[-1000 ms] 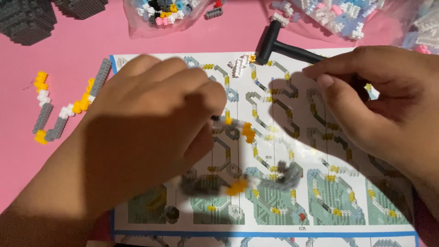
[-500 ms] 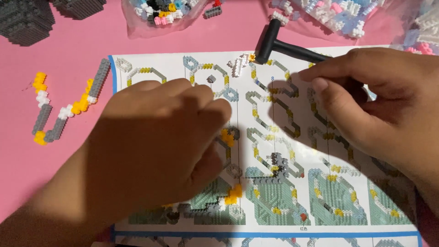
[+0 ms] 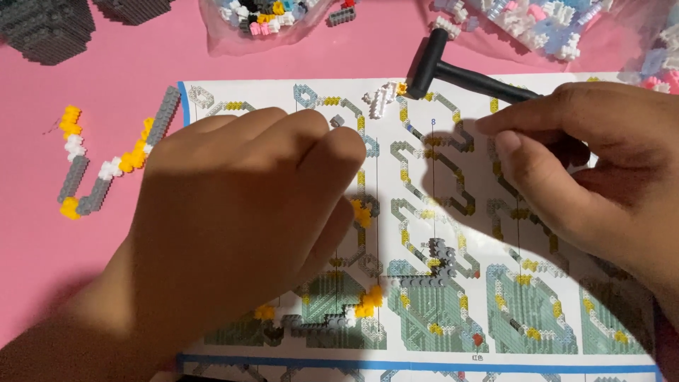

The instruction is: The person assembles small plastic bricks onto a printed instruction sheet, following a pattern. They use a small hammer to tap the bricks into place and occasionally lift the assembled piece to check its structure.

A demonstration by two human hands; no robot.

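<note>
Both hands on sheet | left hand (image 3: 233,233) slid lower, covering yellow-grey piece (image 3: 357,308)

Both hands (image 3: 240,233) over instruction sheet (image 3: 453,212)

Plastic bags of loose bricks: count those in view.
3, along the top edge: one bag at top centre, one bag right of it, and one in the corner. More may lie out of frame.

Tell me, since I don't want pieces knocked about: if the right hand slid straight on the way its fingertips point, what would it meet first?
The right hand points left across the instruction sheet. The sheet ahead of it looks bare, so it would probably meet the left hand first, at the knuckles. The small white brick piece lies above that line, though depth is unclear.
</note>
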